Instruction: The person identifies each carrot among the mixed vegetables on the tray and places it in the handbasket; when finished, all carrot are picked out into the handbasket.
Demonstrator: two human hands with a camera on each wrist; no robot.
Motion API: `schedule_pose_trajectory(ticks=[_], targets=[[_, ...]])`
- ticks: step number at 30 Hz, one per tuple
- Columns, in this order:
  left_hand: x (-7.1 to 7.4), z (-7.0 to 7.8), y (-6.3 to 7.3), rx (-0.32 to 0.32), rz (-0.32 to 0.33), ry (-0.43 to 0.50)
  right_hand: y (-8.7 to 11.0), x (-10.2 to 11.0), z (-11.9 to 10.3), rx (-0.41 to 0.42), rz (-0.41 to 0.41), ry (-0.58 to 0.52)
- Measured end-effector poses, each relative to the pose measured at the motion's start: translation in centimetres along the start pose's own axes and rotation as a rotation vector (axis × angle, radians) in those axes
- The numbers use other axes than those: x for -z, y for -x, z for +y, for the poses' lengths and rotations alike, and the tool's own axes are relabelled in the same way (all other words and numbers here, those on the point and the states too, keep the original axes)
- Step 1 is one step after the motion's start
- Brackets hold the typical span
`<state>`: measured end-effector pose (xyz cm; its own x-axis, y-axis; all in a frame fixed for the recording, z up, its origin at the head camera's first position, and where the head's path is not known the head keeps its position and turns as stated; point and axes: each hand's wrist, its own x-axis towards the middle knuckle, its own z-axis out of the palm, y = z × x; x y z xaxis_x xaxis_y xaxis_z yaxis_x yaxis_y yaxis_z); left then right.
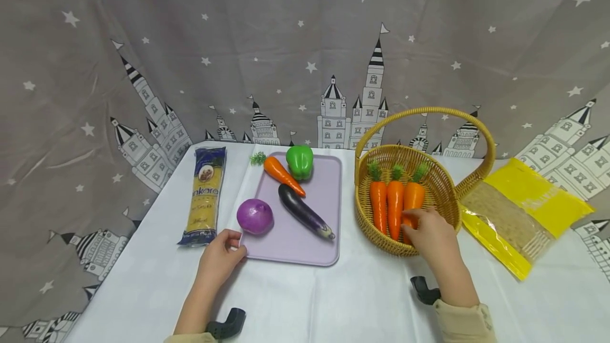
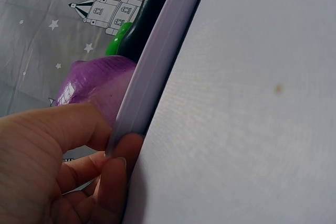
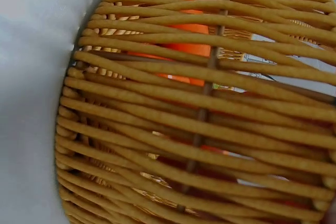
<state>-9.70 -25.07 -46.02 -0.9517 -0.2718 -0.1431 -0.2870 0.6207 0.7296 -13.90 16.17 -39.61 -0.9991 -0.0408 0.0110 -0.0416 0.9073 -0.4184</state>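
Note:
My left hand (image 1: 220, 259) pinches the near left corner of the lilac tray (image 1: 290, 250); in the left wrist view the thumb and fingers (image 2: 113, 182) meet at its rim. On the tray lie a purple onion (image 1: 255, 216), an eggplant (image 1: 305, 210), a green bell pepper (image 1: 300, 162) and a carrot (image 1: 282, 174). Inside the wicker basket (image 1: 364, 221), my right hand (image 1: 432, 234) grips the lower part of the rightmost carrot (image 1: 413, 195). Two more carrots lie beside it, the left carrot (image 1: 378, 205) and the middle carrot (image 1: 395, 205). Basket weave hides the right fingers in the right wrist view.
A pasta packet (image 1: 206, 197) lies left of the tray. Right of the basket is a yellow and clear food bag (image 1: 519, 216), partly behind the handle. The basket's tall handle (image 1: 429, 110) arches over its back. A patterned curtain (image 1: 267, 41) hangs behind the white-covered table (image 1: 295, 300).

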Motion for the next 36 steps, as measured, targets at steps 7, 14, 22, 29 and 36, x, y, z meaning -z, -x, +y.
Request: schedule_pose_trajectory(ticks=[7,14,22,29,36], targets=[[0.0,-0.1,-0.1,-0.002,0.002,-0.002,-0.4,-0.1,-0.1,-0.002,-0.065,0.036],[-0.1,-0.1,-0.1,-0.002,0.007,-0.002,-0.6,-0.1,-0.2,-0.004,-0.122,0.067],[0.0,0.1,0.0,0.002,0.01,0.004,-0.5,0.1,-0.3,0.004,-0.15,0.075],[-0.2,0.1,0.0,0.011,0.001,0.019,-0.1,0.7,-0.3,0.005,-0.086,0.004],[0.0,0.0,0.0,0.013,0.007,0.006,0.0,3.4,-4.1,0.13,0.056,-0.108]])
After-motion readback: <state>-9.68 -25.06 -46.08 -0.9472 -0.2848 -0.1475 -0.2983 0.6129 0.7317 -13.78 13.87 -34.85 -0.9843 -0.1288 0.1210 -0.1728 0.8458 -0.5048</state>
